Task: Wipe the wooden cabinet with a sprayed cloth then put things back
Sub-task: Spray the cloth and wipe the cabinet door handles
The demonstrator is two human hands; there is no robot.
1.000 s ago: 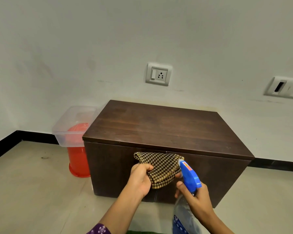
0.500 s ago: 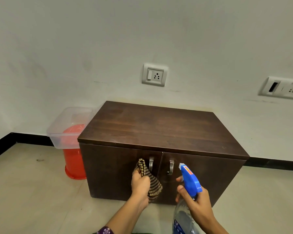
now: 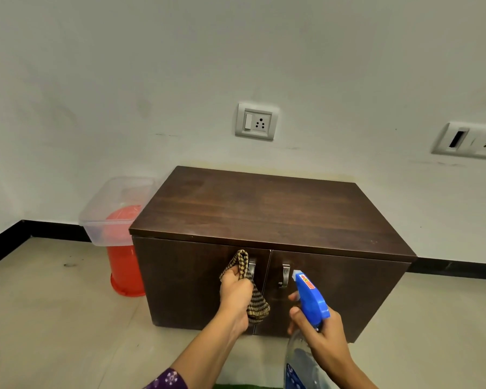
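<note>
A low dark wooden cabinet (image 3: 264,209) with two doors and metal handles stands against the white wall. My left hand (image 3: 235,290) grips a bunched brown checked cloth (image 3: 257,306) in front of the left door, near its handle. My right hand (image 3: 324,331) holds a clear spray bottle (image 3: 299,366) with a blue trigger head (image 3: 310,300), nozzle pointing up and left toward the cloth. The bottle's lower part runs out of frame.
A clear plastic box (image 3: 111,217) sits on an upturned red bucket (image 3: 124,273) left of the cabinet. Two wall sockets, a near socket (image 3: 256,122) and a far socket (image 3: 472,140), are above it. Beige floor tiles lie around the cabinet, with a black skirting along the wall.
The cloth was spread out and held up a second ago; now it is bunched in my left hand and lower, in front of the left door. The spray bottle has barely moved.
</note>
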